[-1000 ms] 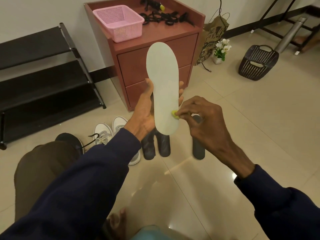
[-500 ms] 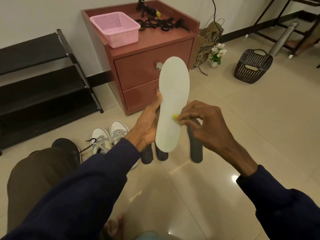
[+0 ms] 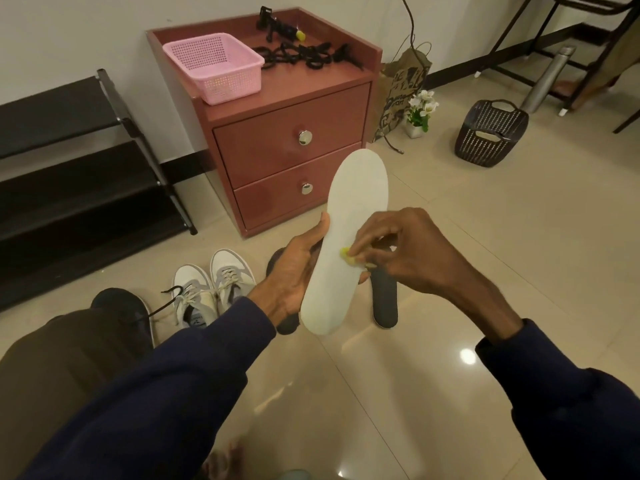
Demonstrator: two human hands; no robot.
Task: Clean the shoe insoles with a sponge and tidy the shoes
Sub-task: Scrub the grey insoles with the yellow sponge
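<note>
Pink bskt (image 3: pixel 228 86) on red nightstand (image 3: pixel 291 157)

— How does the pale insole (image 3: pixel 349 237) look?
— Long, off-white, plain-faced. It stands nearly upright, leaning right, with the fingers of the left hand (image 3: pixel 294 271) wrapped round its left edge near mid-length.
— And the sponge (image 3: pixel 347 255)?
— A small yellow scrap pinched at the fingertips of the right hand (image 3: pixel 412 251), touching the insole's face near its right edge.
— The rest?
— On the floor, one dark insole (image 3: pixel 385 299) lies just below the right fingers and a second dark insole (image 3: pixel 287 323) is half hidden behind the left ones. The white sneakers (image 3: pixel 211 285) sit side by side left of the left fingers, with a black shoe (image 3: pixel 117 303) farther left.
</note>
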